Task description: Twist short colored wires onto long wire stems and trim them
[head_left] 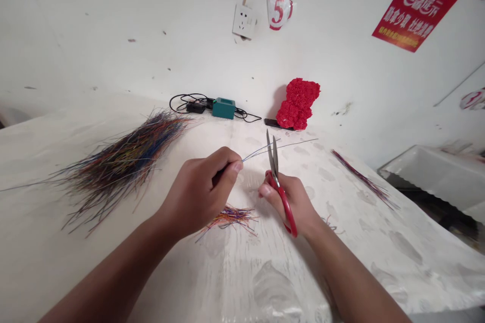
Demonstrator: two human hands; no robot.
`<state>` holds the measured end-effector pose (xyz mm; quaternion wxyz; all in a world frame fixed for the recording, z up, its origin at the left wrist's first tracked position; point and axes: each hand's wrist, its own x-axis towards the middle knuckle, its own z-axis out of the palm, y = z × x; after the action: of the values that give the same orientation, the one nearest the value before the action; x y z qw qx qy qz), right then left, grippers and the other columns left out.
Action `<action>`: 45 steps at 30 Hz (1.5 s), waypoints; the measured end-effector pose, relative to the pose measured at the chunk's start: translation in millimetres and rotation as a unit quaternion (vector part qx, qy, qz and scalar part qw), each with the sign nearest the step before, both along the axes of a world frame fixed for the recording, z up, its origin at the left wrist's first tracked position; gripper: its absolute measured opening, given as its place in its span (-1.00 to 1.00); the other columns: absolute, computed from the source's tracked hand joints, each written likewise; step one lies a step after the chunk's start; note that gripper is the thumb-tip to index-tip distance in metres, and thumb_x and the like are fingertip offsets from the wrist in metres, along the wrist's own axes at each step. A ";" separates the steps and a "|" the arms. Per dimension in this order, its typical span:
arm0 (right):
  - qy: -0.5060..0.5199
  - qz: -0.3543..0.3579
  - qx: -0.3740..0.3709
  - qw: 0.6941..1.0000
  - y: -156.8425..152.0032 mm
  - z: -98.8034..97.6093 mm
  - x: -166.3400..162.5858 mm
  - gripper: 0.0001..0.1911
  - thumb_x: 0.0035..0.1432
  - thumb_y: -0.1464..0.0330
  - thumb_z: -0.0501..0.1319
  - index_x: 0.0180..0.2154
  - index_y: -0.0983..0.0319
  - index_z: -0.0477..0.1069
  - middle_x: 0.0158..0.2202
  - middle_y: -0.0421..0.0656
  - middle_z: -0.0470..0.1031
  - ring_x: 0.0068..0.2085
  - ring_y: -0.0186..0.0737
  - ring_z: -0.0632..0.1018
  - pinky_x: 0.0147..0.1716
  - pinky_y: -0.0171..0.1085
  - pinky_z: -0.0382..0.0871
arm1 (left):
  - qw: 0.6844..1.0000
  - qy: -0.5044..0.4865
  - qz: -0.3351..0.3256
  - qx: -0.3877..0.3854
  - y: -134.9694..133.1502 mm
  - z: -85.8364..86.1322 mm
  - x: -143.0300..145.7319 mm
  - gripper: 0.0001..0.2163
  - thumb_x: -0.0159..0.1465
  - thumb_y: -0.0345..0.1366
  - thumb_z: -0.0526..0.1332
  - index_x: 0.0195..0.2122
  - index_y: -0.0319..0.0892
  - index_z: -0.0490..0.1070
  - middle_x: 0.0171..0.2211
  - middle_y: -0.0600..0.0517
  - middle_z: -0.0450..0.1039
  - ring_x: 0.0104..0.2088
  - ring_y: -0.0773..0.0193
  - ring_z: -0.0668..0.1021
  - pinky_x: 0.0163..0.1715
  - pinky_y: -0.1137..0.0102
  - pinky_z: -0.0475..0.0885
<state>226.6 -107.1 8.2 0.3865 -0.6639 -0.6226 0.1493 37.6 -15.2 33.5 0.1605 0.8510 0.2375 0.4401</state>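
Observation:
My left hand [206, 189] is closed in a pinch on thin wires [261, 151], whose free ends stick out to the right. In my right hand [293, 199] is a pair of scissors [277, 176] with red handles, blades pointing up and slightly parted. The wires reach to the blades and one end shows beyond them; whether they lie between the blades I cannot tell. Under and just right of my left hand lies a small pile of short coloured wire pieces [233, 217], partly hidden by that hand.
A large bundle of long coloured wires [129, 154] lies on the left of the white-covered table [242, 282]. A thinner bundle [359, 176] lies at right. Along the wall are a teal box [223, 108] with black cables and a red flower-like object [298, 103].

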 end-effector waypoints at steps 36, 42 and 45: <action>0.409 0.100 0.147 0.895 8.7 -4.2 0.2 -0.86 0.20 0.30 0.26 -0.21 0.21 0.50 -0.54 -0.25 0.44 -0.45 -0.25 0.51 -0.37 -0.21 0.41 | 1.000 -0.006 -0.030 -0.007 -1.4 -1.2 0.8 -0.88 0.36 -0.35 0.09 -0.31 -0.16 0.37 -0.61 0.21 0.27 -0.60 0.47 0.29 -0.57 0.54 0.22; 0.388 0.166 0.097 0.902 5.0 -6.1 -6.7 -0.76 0.22 0.28 0.26 -0.47 0.23 0.51 -0.62 -0.22 0.45 -0.51 -0.26 0.51 -0.44 -0.23 0.39 | 0.992 0.040 -0.111 -0.046 -12.4 -4.1 11.6 -0.85 0.36 -0.36 0.08 -0.31 -0.15 0.41 -0.61 0.22 0.29 -0.61 0.48 0.29 -0.56 0.55 0.23; 0.400 0.148 0.077 0.901 3.7 -5.3 -7.7 -0.58 0.22 0.29 0.26 -0.66 0.24 0.35 -0.71 -0.24 0.34 -0.61 -0.31 0.45 -0.57 -0.28 0.30 | 0.992 0.028 -0.096 -0.076 -14.3 -3.9 12.5 -0.85 0.35 -0.34 0.08 -0.34 -0.15 0.39 -0.65 0.22 0.21 -0.64 0.46 0.24 -0.61 0.53 0.19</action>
<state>218.9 -103.5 2.9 0.6264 -0.4170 -0.5163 0.4089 50.0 -29.5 29.5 0.2594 0.8671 0.1921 0.3794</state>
